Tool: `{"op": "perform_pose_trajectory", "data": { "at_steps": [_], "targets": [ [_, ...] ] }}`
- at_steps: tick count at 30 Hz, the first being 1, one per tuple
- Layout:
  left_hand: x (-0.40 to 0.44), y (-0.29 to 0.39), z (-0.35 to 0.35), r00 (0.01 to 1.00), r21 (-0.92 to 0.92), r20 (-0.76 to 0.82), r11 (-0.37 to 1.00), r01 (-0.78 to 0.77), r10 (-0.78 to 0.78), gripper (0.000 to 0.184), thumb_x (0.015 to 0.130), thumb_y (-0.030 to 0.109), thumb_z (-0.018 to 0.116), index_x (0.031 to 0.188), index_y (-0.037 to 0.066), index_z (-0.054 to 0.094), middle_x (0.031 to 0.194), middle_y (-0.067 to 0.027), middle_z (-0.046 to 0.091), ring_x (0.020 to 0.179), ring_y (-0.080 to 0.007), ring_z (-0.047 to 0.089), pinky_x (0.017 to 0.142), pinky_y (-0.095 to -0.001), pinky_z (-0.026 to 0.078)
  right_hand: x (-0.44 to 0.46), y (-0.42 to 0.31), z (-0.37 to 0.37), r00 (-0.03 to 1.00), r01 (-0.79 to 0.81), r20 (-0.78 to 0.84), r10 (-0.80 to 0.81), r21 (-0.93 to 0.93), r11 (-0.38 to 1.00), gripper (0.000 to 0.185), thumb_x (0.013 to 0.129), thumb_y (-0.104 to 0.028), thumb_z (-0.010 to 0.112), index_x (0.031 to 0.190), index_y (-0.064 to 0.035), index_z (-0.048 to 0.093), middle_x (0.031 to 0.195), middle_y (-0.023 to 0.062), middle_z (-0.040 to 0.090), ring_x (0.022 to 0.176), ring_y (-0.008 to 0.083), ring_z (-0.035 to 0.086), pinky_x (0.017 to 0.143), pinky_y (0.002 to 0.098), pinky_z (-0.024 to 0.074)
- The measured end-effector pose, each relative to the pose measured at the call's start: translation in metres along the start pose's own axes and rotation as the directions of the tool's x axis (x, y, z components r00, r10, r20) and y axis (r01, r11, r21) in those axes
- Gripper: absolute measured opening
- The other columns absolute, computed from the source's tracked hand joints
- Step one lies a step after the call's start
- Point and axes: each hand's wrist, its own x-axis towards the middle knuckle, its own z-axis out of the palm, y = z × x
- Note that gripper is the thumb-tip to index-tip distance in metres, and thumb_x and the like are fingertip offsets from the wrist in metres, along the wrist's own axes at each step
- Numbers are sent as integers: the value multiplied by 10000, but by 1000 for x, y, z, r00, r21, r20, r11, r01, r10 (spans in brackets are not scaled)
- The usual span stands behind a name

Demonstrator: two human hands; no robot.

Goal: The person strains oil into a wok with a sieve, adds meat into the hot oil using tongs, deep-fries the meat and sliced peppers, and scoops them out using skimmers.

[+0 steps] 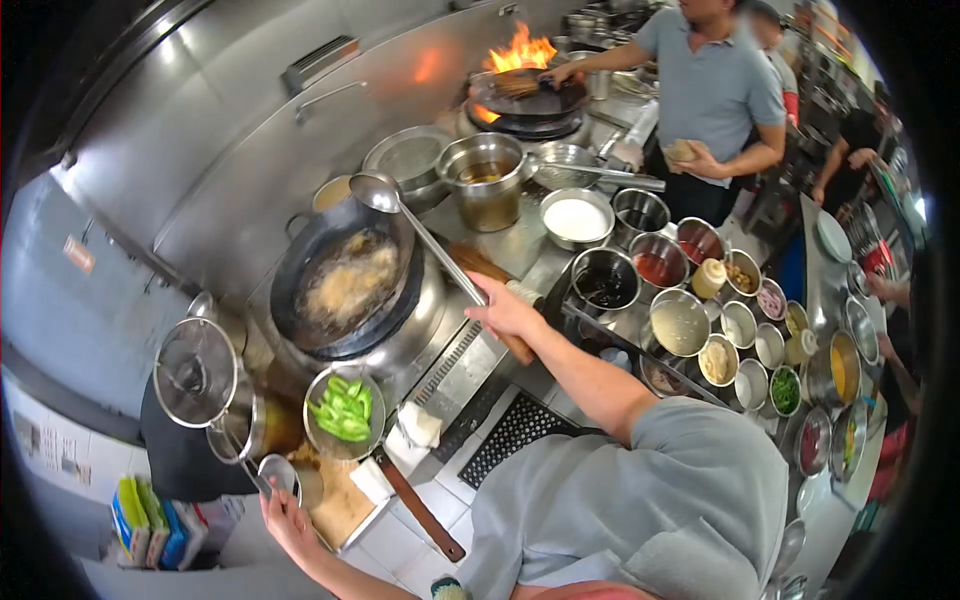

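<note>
Ladle in One Hand, Strainer in the Other

Nearest us, the fingers of our left hand (287,520) are closed on the handle end of a mesh strainer (197,370), whose round bowl is out to the left by a metal pot (270,425); whether the two touch, we cannot tell. Our right hand (503,305) is wrapped round the long handle of a ladle (430,237), its bowl above the far rim of a wok (295,295). On the near side of that wok, we see a wooden-handled strainer (415,502) with green peppers (342,410) in it. In the wok, pale pieces (350,285) lie in dark, bubbling oil. Farther along the desk (535,262) stand a tall pot (485,205) of yellowish-brown liquid and a bowl (578,217) with white contents. Farthest off, a co-worker (700,90) in a gray shirt holds a brush (515,84) over a second wok (548,100), flames (522,48) rising behind it.
</note>
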Motion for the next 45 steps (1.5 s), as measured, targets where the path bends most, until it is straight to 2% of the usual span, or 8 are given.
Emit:
{"op": "perform_pose_trajectory", "data": {
  "at_steps": [11, 24, 25, 26, 28, 33, 36, 45],
  "targets": [
    [-15, 2, 47, 989, 152, 149, 988, -13, -10, 259, 953, 119, 438, 1198, 56, 496, 675, 26, 422, 411, -10, 276, 307, -173, 180, -57, 85, 13, 932, -268, -351, 94, -489, 830, 639, 787, -82, 587, 1330, 68, 285, 898, 326, 599, 839, 451, 606, 733, 468, 483],
    [-25, -12, 45, 975, 346, 171, 935, 73, -139, 293, 940, 152, 464, 1230, 117, 486, 664, 33, 417, 419, -22, 306, 329, -179, 203, -89, 89, 19, 917, -240, -387, 93, -352, 905, 639, 807, -93, 632, 1356, -22, 314, 758, 203, 599, 599, 263, 576, 525, 376, 452],
    [-21, -18, 41, 890, 727, 425, 523, -445, 166, 351, 930, 251, 470, 1143, 6, 602, 1264, -222, 508, 1136, -345, 502, 898, -425, 458, -95, 88, 15, 923, -204, -381, 63, -343, 917, 640, 809, -104, 652, 1363, -50, 337, 656, 112, 580, 426, 140, 511, 388, 312, 413],
    [-19, -26, 37, 894, 725, 421, 535, -434, 154, 351, 930, 251, 470, 1143, 6, 602, 1264, -222, 508, 1136, -345, 502, 898, -425, 458, -104, 86, 9, 921, -216, -383, 69, -354, 910, 640, 809, -104, 652, 1363, -50, 337, 656, 112, 580, 426, 140, 511, 388, 312, 413],
    [-19, -34, 38, 983, 316, 119, 944, 94, -138, 299, 931, 141, 470, 1229, 121, 486, 653, 45, 407, 428, -20, 307, 333, -181, 199, -117, 73, 3, 920, -281, -340, 194, -230, 932, 616, 822, -83, 636, 1366, -81, 346, 602, 46, 513, 421, 114, 476, 364, 279, 382],
    [1, -51, 56, 969, 244, 162, 959, 146, -189, 283, 911, 93, 464, 1191, 103, 500, 642, 45, 405, 434, -14, 299, 334, -185, 189, -92, 77, 1, 925, -246, -355, 136, -285, 926, 630, 789, -78, 648, 1351, -65, 364, 665, 87, 569, 425, 131, 516, 360, 286, 403],
    [3, -62, 80, 967, 162, 215, 982, 102, -135, 279, 906, 79, 467, 1183, 96, 497, 650, 37, 414, 426, -17, 296, 327, -187, 185, -43, 106, 23, 925, -182, -364, -109, -678, 712, 649, 756, -50, 574, 1338, -6, 291, 813, 283, 619, 703, 410, 628, 617, 460, 502],
    [-49, -48, 91, 981, 156, 179, 986, 49, -77, 301, 916, 75, 486, 1217, 75, 475, 700, 14, 437, 414, -20, 290, 320, -175, 196, -47, 144, 56, 953, -292, -277, 124, -724, 625, 844, 742, 4, 532, 1411, 65, 21, 964, 348, 544, 851, 460, 589, 759, 441, 497]
  ]
}}
